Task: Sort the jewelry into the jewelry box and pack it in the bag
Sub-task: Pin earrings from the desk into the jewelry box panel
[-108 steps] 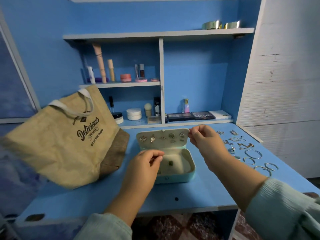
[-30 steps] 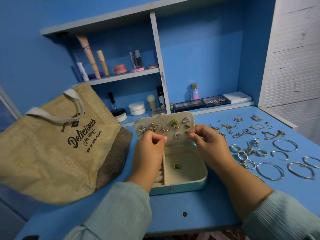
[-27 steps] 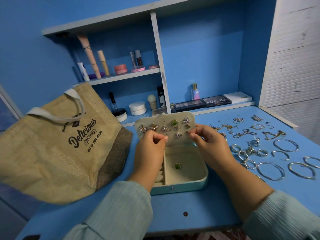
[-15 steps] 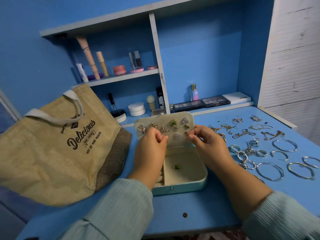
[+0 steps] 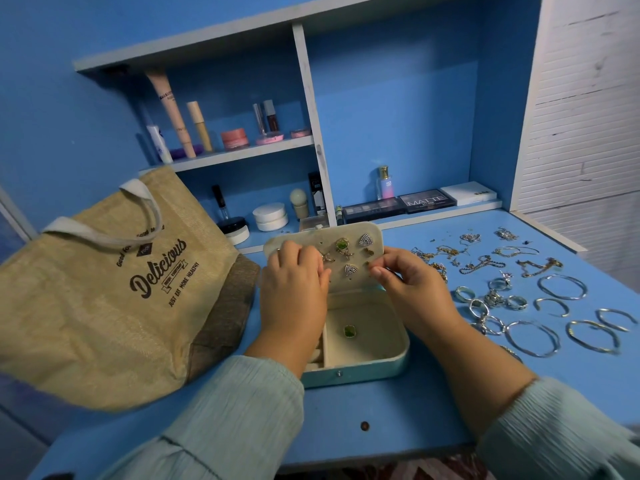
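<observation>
desk [image 5: 398, 410]: blue top, shelf unit at the back, pale slatted wall panel on the right
shelves [image 5: 242, 152]: upper one holds tubes, small bottles and a pink jar; lower one has white round jars [image 5: 270, 216], a perfume bottle [image 5: 385, 183] and flat palettes [image 5: 426, 201], one marked MATTE
bag [image 5: 104, 299]: tan woven tote, white handles, "Delicious" print, brown side panel; sits on the desk left of the box, leaning, mouth towards the shelves
jewelry box [image 5: 374, 362]: mint shell, cream lining, open, centre of the desk just right of the bag; lid [image 5: 356, 251] stands up at the back and carries pinned earrings, among them a green-stone one and two triangular ones
box tray: one green-stone piece [image 5: 349, 330] lies in the big compartment; ring-roll slots on the left side, partly hidden by the left wrist
left hand [image 5: 294, 289]: in front of the lid's left half, fingers curled with tips against the lining; what the tips hold, if anything, is hidden, cannot tell
right hand [image 5: 405, 282]: at the lid's lower right corner, thumb and forefinger pinched together on something tiny at the lining, too small to identify
sleeves: pale green crinkled fabric on both forearms, pushed up from the wrists
loose jewelry: spread on the desk right of the box, well apart from the bag
bangles [image 5: 533, 337]: thin silver hoops nearest the front right
rings [image 5: 491, 299]: silver cluster just right of the right wrist
chains [image 5: 481, 265]: gold and silver pieces further back, near the shelf edge
</observation>
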The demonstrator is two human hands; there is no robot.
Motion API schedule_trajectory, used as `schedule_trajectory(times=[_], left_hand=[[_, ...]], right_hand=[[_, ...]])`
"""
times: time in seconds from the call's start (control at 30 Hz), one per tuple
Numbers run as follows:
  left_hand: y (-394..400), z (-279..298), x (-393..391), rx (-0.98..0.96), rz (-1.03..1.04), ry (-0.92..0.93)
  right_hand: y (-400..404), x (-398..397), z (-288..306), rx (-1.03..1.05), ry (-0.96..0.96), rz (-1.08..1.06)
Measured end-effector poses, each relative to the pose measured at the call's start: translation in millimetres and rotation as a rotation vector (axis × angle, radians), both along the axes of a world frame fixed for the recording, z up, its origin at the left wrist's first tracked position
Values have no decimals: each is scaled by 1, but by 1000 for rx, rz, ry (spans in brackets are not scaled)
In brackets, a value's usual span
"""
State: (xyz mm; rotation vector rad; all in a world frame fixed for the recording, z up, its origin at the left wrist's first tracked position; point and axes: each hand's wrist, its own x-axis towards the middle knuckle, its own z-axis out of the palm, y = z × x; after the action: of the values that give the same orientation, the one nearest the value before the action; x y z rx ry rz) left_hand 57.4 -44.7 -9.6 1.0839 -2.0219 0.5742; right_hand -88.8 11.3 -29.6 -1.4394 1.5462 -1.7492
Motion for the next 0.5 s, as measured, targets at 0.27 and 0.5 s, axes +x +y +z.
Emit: schedule_trajectory(times=[0.27, 0.5], left_hand=[[-11, -1, 4, -210, 98, -17], [-19, -4, 12, -211, 2, -39]], right_hand=[[1, 0, 0, 2, -26, 13], [3, -3, 0, -20, -163, 125]])
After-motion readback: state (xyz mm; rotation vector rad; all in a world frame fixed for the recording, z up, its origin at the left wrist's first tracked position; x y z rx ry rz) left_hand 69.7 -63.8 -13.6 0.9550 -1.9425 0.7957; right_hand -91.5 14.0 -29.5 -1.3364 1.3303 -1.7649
